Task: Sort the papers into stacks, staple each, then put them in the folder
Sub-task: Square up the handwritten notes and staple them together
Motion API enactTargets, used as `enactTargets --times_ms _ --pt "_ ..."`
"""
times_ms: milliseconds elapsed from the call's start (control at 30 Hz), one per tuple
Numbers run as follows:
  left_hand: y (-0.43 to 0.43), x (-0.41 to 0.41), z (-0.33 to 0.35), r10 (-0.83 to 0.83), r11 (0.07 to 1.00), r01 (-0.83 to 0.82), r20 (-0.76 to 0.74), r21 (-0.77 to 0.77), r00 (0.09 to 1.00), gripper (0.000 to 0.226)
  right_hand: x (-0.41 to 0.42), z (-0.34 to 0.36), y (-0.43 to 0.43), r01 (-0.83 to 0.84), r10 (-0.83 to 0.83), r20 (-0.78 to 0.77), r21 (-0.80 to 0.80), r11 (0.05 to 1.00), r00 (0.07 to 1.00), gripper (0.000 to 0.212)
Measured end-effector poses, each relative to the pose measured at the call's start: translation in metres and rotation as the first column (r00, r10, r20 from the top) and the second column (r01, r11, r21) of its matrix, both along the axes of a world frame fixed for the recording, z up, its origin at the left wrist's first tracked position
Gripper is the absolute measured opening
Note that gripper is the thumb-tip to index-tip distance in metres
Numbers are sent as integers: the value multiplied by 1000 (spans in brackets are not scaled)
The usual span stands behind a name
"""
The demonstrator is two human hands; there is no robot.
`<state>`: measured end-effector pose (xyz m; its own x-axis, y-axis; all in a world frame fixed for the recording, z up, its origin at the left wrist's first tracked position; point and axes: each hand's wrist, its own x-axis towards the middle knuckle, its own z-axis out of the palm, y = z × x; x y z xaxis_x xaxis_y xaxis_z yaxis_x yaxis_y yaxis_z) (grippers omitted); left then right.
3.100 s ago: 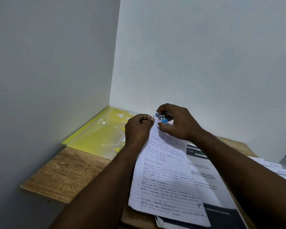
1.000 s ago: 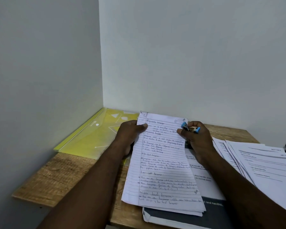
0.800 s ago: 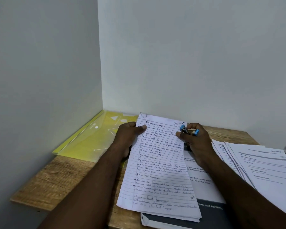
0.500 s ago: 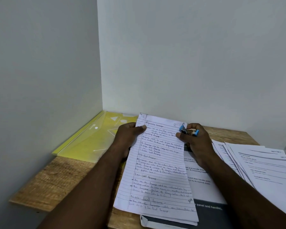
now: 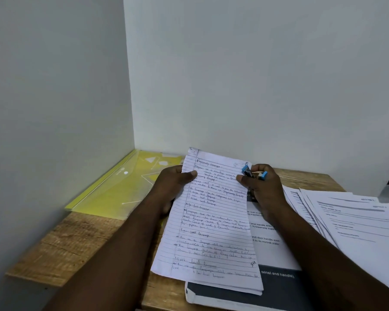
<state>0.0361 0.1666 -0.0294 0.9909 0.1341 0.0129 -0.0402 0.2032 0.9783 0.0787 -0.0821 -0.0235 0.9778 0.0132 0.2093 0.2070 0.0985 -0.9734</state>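
The stack of handwritten lined papers (image 5: 211,221) lies in the middle of the desk (image 5: 61,250). Its near end rests on a dark-covered printed booklet (image 5: 276,290) and its far end is raised off the surface between the two hands. The left hand (image 5: 171,187) has the stack's left edge close to the far corner: its grip pinches the sheets, thumb laid flat across the top page and fingers tucked beneath. The right hand (image 5: 263,189) is at the far right corner of the stack, its grip curled round a small stapler (image 5: 253,173) with blue ends, while its thumb presses on the right edge of the top page. The stapler's tip sits right at the paper's corner, though whether it bites the sheets cannot be told. Both forearms reach in from the near edge, one on each side of the stack. To the left, just beside the left hand, a translucent yellow folder (image 5: 112,189) printed with white shapes lies flat at the far left of the desk, tucked into the corner where the two pale walls (image 5: 256,75) meet. To the right of the right forearm, a fan of printed sheets (image 5: 357,221) spreads over the right side of the desk, overlapping one another.
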Motion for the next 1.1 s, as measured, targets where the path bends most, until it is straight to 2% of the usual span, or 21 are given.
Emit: enactTargets --times_ms 100,200,267,333,367,467,567,800,867,967,1033,1100 --pt "1 3 0 41 999 -41 -3 21 999 17 3 -3 0 -1 1 10 -12 1000 1000 33" --pt "2 4 -1 52 998 -52 1 27 999 14 9 -4 -7 85 -85 19 -13 996 996 32" --pt "2 4 -1 50 999 -50 -4 18 999 13 12 -3 -14 101 -101 9 -1 995 995 45" --pt "2 6 -1 49 999 -49 -7 11 999 13 12 0 -20 56 -54 -36 60 997 998 61" --pt "2 6 -2 48 999 -48 -4 9 999 14 11 1 -22 19 -15 -47 88 996 999 62" --pt "1 5 -2 51 999 -51 0 15 999 16 8 4 -23 -90 96 -60 87 992 994 38" --pt "1 4 -2 47 999 -47 4 27 999 17 3 4 -13 -134 140 -88 78 988 986 30" --pt "-2 2 -5 -33 999 33 -14 -17 999 30 1 3 -8 -52 61 -110 80 995 992 36" --pt "-1 5 -7 -28 999 28 -21 -16 999 23 3 -1 -10 -40 43 -92 32 999 995 37" --pt "0 8 -8 -17 1000 17 -16 -18 1000 19 2 -4 -9 62 -65 -18 -143 988 998 44" --pt "-1 7 -7 -7 1000 7 -2 11 1000 17 1 4 -9 195 -174 100 -286 938 980 45" --pt "-2 6 -7 15 999 -15 7 48 1000 14 2 17 -12 317 -252 216 -361 877 943 51"
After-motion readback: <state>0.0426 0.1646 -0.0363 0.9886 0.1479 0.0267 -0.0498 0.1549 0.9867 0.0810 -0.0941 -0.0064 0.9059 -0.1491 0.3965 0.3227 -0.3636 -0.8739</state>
